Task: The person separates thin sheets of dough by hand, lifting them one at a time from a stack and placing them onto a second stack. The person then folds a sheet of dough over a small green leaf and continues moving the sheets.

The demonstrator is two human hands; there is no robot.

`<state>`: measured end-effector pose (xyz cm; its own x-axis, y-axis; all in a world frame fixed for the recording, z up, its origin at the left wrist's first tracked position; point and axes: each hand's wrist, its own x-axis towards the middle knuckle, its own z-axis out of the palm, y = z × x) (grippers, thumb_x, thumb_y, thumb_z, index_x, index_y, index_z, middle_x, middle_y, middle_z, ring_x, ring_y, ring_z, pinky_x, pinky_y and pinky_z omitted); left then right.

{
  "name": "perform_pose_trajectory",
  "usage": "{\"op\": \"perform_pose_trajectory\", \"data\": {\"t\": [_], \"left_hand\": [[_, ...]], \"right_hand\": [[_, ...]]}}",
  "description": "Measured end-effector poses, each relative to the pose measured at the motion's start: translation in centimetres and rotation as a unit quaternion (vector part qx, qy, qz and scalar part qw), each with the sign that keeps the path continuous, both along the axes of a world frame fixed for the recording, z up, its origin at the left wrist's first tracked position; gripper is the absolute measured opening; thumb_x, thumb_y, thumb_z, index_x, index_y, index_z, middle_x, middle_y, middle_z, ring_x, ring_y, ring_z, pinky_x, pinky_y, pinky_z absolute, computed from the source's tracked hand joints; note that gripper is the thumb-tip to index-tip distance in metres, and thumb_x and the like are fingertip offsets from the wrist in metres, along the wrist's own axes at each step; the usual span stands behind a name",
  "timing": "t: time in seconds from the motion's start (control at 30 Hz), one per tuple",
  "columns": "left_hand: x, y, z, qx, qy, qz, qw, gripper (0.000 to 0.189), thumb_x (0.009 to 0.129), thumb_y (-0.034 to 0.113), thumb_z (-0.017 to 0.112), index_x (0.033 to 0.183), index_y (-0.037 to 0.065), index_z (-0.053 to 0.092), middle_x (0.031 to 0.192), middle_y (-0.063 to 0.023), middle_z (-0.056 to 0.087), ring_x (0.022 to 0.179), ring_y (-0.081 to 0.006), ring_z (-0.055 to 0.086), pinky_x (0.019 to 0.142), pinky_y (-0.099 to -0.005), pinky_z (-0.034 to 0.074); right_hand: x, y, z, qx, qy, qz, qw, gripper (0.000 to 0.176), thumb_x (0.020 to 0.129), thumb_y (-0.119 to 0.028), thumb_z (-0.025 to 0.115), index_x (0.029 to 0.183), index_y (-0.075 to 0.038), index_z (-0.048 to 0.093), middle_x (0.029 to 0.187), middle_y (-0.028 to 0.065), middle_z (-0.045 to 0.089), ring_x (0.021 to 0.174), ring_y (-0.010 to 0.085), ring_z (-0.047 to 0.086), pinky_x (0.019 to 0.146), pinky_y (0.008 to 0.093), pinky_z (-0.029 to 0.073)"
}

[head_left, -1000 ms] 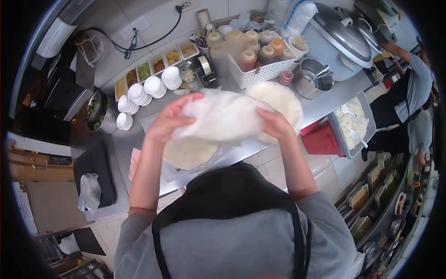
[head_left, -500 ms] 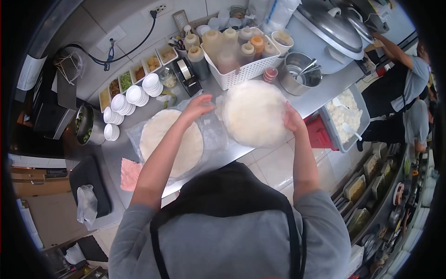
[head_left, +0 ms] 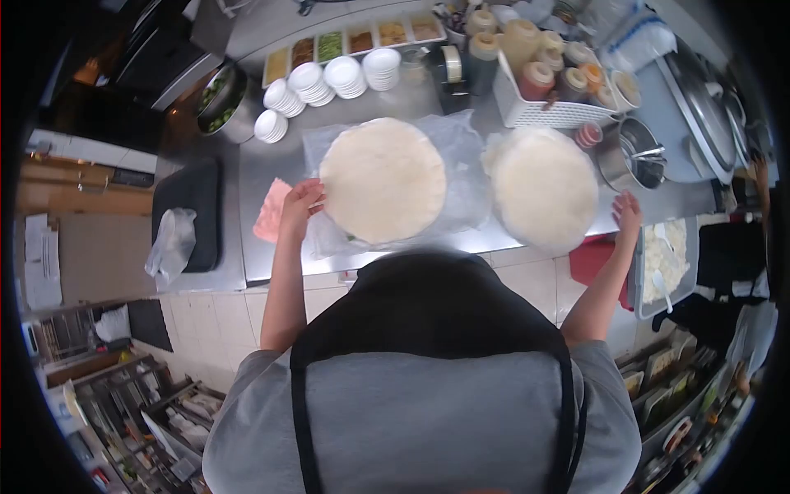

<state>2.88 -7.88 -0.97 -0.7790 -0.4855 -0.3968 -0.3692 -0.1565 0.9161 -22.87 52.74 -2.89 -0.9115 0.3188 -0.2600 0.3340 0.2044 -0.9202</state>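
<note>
Two large, flat, pale dough rounds, much like big flour tortillas, lie side by side at the front of the metal counter. The left dough round [head_left: 383, 181] rests on a clear plastic sheet [head_left: 461, 156]. At its left edge, my left hand [head_left: 303, 204] has its fingers drawn together on the rim. The right dough round [head_left: 545, 188] lies near the counter's front edge and is slightly blurred. My right hand [head_left: 627, 212] is off to the right of it, not touching it, with fingers apart and nothing in them. A pink cloth [head_left: 273, 210] lies beside my left hand.
Behind are stacked white lids [head_left: 346, 78], a tray of toppings [head_left: 329, 45], a tape dispenser [head_left: 453, 78] and a white basket [head_left: 535, 114] of squeeze bottles. A steel pot [head_left: 613, 160] and a tub of white food [head_left: 658, 272] stand right. Other people are at far right.
My left hand has moved from between the rounds to the left round's outer edge. My right hand has let go of the right round and moved right. The camera view has shifted.
</note>
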Motion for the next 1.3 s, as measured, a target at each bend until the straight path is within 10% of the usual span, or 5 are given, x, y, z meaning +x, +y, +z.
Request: {"op": "perform_pose_trajectory", "data": {"t": [0.13, 0.33, 0.6, 0.97, 1.3], "left_hand": [[1.8, 0.4, -1.6, -0.020, -0.038, 0.046, 0.998, 0.031, 0.077, 0.021, 0.059, 0.105, 0.008, 0.054, 0.093, -0.0003, 0.057, 0.086, -0.0106, 0.052, 0.072, -0.0260, 0.041], [1.5, -0.2, -2.8, -0.004, -0.018, 0.078, 0.997, 0.027, 0.080, 0.022, 0.057, 0.101, 0.006, 0.056, 0.087, 0.0001, 0.057, 0.079, -0.0101, 0.053, 0.070, -0.0250, 0.043], [2.5, 0.2, -3.9, -0.076, -0.036, 0.037, 0.996, 0.020, 0.078, 0.015, 0.058, 0.094, 0.002, 0.060, 0.077, -0.0015, 0.058, 0.069, -0.0102, 0.055, 0.061, -0.0225, 0.045], [-7.3, 3.1, -3.1, -0.566, 0.096, -0.083, 0.814, 0.014, 0.071, 0.013, 0.058, 0.084, 0.009, 0.063, 0.087, -0.0125, 0.059, 0.083, -0.0311, 0.055, 0.075, -0.0398, 0.044], [-16.4, 1.1, 3.0, -0.415, 0.094, -0.097, 0.900, 0.030, 0.073, 0.013, 0.061, 0.102, 0.006, 0.059, 0.094, -0.0119, 0.061, 0.071, -0.0209, 0.061, 0.067, -0.0313, 0.047]], "right_hand": [[0.6, -10.7, 4.7, -0.087, 0.132, 0.113, 0.981, 0.037, 0.085, -0.034, 0.051, 0.111, -0.007, 0.051, 0.098, 0.0066, 0.059, 0.089, 0.0161, 0.056, 0.074, 0.0273, 0.043], [7.6, -28.8, 2.8, -0.276, -0.115, 0.422, 0.856, 0.028, 0.085, -0.026, 0.049, 0.105, -0.007, 0.052, 0.093, 0.0071, 0.059, 0.082, 0.0146, 0.057, 0.074, 0.0297, 0.046], [14.9, -35.7, 0.3, 0.054, 0.011, 0.606, 0.794, 0.024, 0.082, -0.023, 0.055, 0.078, 0.000, 0.058, 0.068, 0.0068, 0.060, 0.060, 0.0119, 0.057, 0.058, 0.0250, 0.048], [14.7, -33.1, -0.8, -0.163, -0.216, 0.542, 0.796, 0.025, 0.084, -0.026, 0.050, 0.086, -0.002, 0.057, 0.071, 0.0062, 0.061, 0.060, 0.0111, 0.057, 0.056, 0.0223, 0.047], [15.6, -33.2, -0.9, -0.125, -0.158, 0.548, 0.812, 0.023, 0.084, -0.026, 0.051, 0.082, -0.004, 0.058, 0.070, 0.0062, 0.060, 0.061, 0.0123, 0.056, 0.057, 0.0238, 0.045]]}}
